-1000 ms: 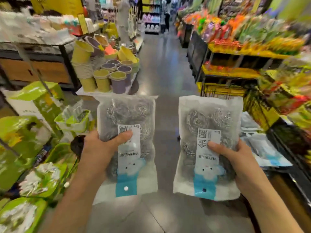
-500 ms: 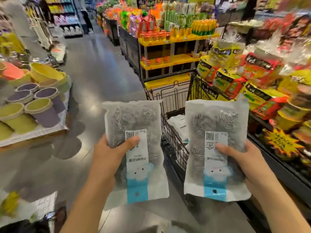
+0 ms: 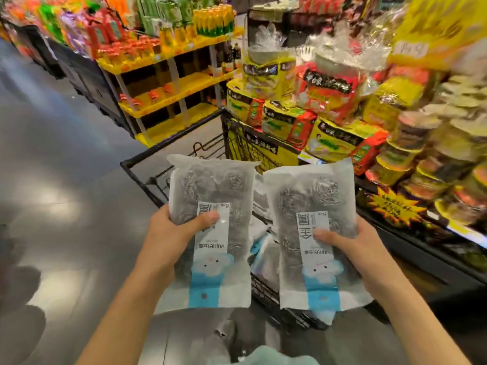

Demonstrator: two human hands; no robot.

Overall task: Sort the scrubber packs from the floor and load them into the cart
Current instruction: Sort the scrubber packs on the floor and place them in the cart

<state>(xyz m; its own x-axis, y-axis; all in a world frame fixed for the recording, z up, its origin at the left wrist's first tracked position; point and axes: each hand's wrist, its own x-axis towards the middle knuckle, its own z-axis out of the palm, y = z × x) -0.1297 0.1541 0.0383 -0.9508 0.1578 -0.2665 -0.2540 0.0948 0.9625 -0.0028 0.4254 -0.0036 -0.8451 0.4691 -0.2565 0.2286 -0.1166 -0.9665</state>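
Over the black wire cart (image 3: 147,168) in a store aisle, my left hand (image 3: 168,234) and right hand (image 3: 366,248) each grip one scrubber pack (image 3: 210,204) (image 3: 308,206) (thumbs on front); more packs (image 3: 259,248) already lie inside, these two not yet dropped.

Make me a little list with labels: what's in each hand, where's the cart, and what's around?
left hand: grips the left scrubber pack, thumb on its label
right hand: grips the right scrubber pack, thumb on its label
packs: side by side, upside down to the camera, steel scrubbers showing through
cart: black wire, right behind the packs, more white packs inside
right side: noodle packs stacked on a display
left side: grey floor
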